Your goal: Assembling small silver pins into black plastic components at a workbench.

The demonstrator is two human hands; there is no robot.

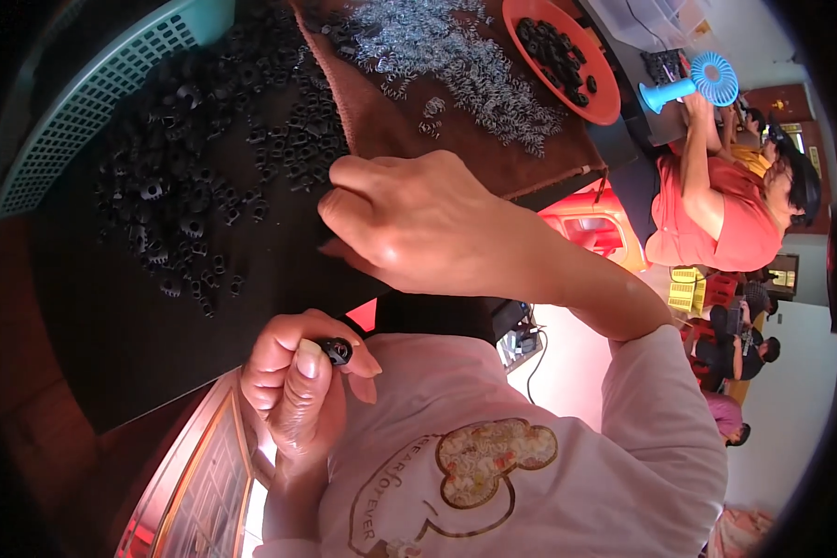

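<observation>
My left hand (299,381) pinches a small black plastic piece (335,351) between thumb and fingers. The piece has a rounded body with an opening in its end, like a cord lock body. My right hand (409,223) is closed, fingertips pressed together, over the table beside the piles. Whatever its fingers hold, if anything, is hidden. Several loose black plastic pieces (163,177) lie heaped on the black tabletop (279,270), with smaller black pieces (298,139) nearer my right hand. Small metal springs (437,46) are spread on a brown cloth (391,121) beyond that hand.
A green slotted basket (93,102) stands at the far left. An orange-red plate (602,98) of black parts sits at the far right, near a blue fan (707,82). A red stool (597,226) is below the table edge. Other people sit at the right.
</observation>
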